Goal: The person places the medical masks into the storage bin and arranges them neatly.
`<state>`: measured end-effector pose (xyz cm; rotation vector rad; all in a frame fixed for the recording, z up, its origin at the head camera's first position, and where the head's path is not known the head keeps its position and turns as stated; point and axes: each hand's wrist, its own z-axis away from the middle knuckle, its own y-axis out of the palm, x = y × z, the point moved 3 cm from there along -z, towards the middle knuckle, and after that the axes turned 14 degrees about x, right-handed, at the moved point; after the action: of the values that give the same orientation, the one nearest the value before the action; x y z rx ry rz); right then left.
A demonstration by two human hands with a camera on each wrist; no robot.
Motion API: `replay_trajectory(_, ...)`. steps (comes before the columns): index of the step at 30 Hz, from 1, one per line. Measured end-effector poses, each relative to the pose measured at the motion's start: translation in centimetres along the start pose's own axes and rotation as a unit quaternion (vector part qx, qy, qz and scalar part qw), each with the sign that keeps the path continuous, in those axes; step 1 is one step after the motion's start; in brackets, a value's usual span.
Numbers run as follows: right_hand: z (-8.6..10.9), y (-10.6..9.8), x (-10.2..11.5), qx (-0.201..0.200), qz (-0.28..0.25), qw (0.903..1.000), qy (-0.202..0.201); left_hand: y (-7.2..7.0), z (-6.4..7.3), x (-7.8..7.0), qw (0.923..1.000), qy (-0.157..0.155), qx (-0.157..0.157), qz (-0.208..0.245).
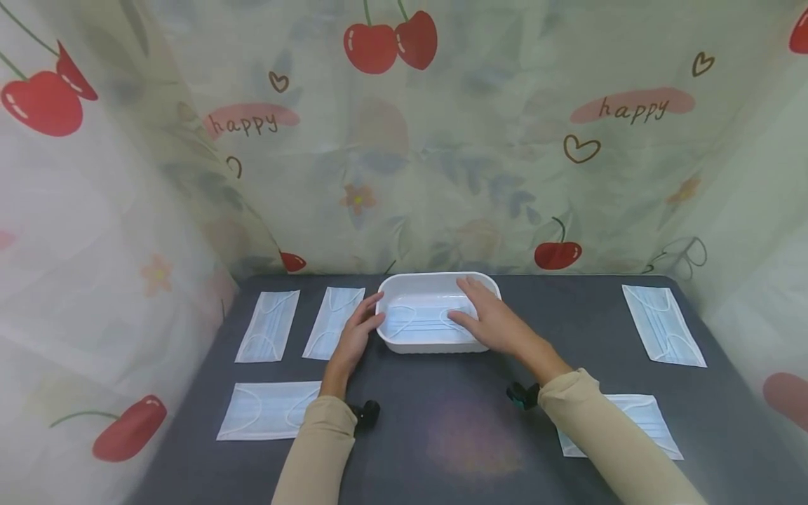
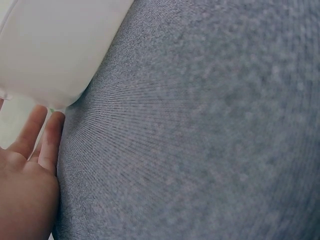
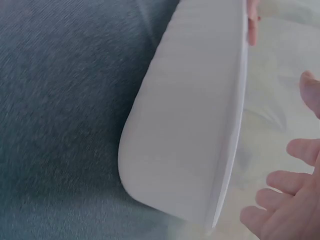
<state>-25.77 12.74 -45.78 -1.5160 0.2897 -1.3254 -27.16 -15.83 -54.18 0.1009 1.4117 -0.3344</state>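
A white plastic tray (image 1: 435,346) stands at the far edge of the table, with a light-blue face mask (image 1: 419,324) lying in it. My left hand (image 1: 355,335) is at the tray's left end, fingertips right at its rim; in the left wrist view its fingers (image 2: 51,142) point straight toward the tray wall. Over the tray's right end is my right hand (image 1: 495,322), its thumb and fingers spread with nothing between them. The right wrist view shows those fingers (image 3: 287,182) apart from the tray rim.
On the dark grey table (image 1: 442,428), two masks lie at the back left, one (image 1: 268,327) beside another (image 1: 332,319). A third mask (image 1: 259,412) is nearer on the left. At right are a far mask (image 1: 664,325) and one (image 1: 650,421) partly under the right sleeve. Printed curtains (image 1: 442,175) surround the table.
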Motion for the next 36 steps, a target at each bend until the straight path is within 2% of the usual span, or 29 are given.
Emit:
replay_trajectory(3,0.2,0.1,0.2,-0.009,0.068,0.9976,0.007,-0.1,0.0,0.1,1.0000,0.001,0.002,-0.001)
replay_trajectory(8,0.4,0.4,0.2,-0.031,0.164,0.9856,0.025,-0.1,0.1,0.0,1.0000,0.004,-0.001,-0.001)
replay_trajectory(12,0.9,0.6,-0.5,-0.035,0.191,0.9800,0.040,-0.2,0.2,0.0,1.0000,0.002,0.000,-0.001)
replay_trajectory(23,3.2,-0.6,-2.8,-0.036,0.191,0.9781,0.075,0.0,0.1,-0.2,1.0000,0.005,-0.003,-0.002)
replay_trajectory(36,7.4,-2.3,-6.5,-0.061,0.172,0.9771,0.111,0.0,0.2,0.0,1.0000,0.009,0.000,0.001)
